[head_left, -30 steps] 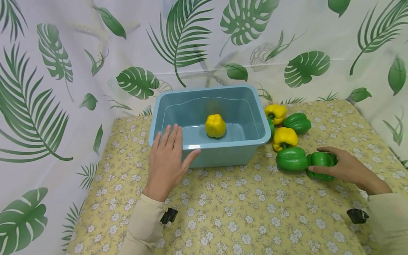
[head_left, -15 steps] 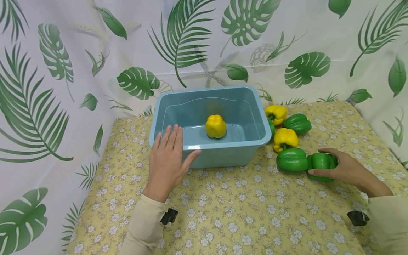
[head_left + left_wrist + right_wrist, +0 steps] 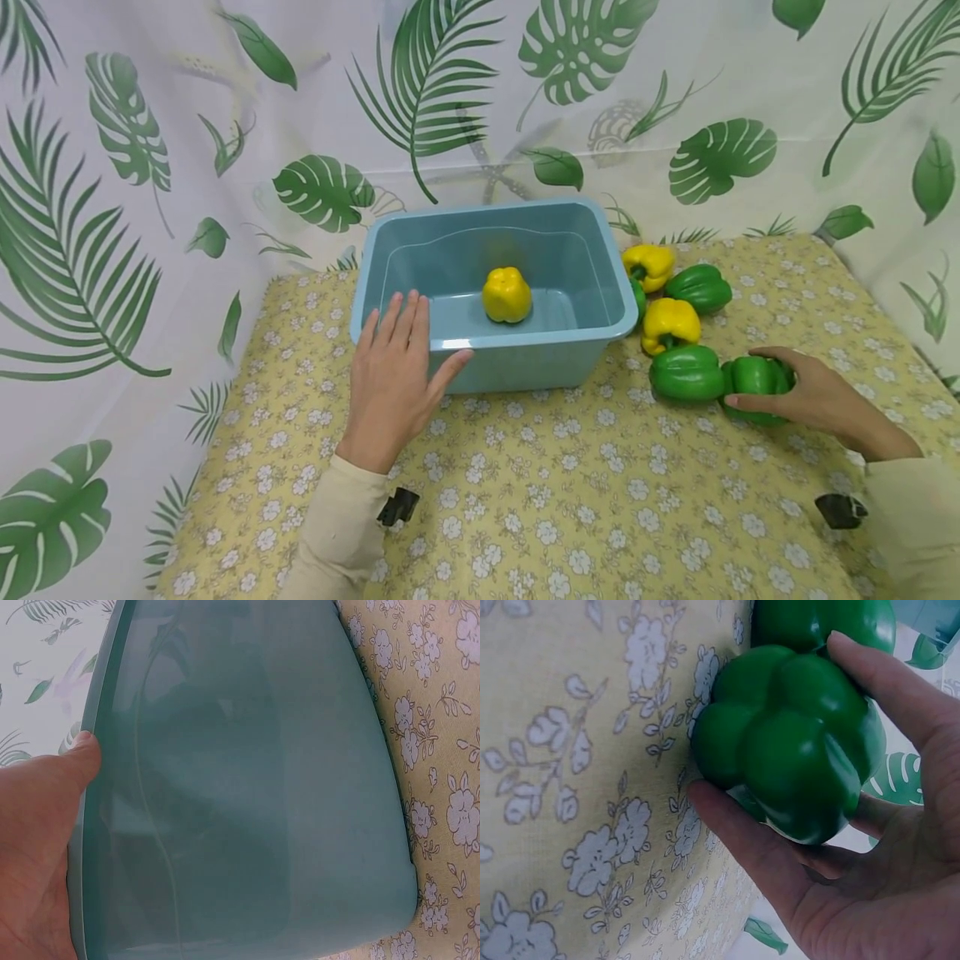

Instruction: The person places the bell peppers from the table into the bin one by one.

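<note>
My left hand (image 3: 392, 379) rests on the front rim of a blue plastic bin (image 3: 540, 337), with its fingers straight and lying over the edge. In the left wrist view the thumb (image 3: 84, 754) lies along that rim. My right hand (image 3: 825, 400) holds a green bell pepper (image 3: 795, 742) on the table, thumb on one side and fingers curled round the other. A second green bell pepper (image 3: 686, 373) touches the held one on its left. Inside the bin stands a yellow bell pepper (image 3: 506, 294).
Right of the bin lie two yellow bell peppers, one nearer (image 3: 671, 323) and one farther back (image 3: 651, 265). Beside them is a green bell pepper (image 3: 700, 288), and another is partly hidden by the bin. A flowered cloth (image 3: 525, 500) covers the table. A leaf-print curtain hangs behind.
</note>
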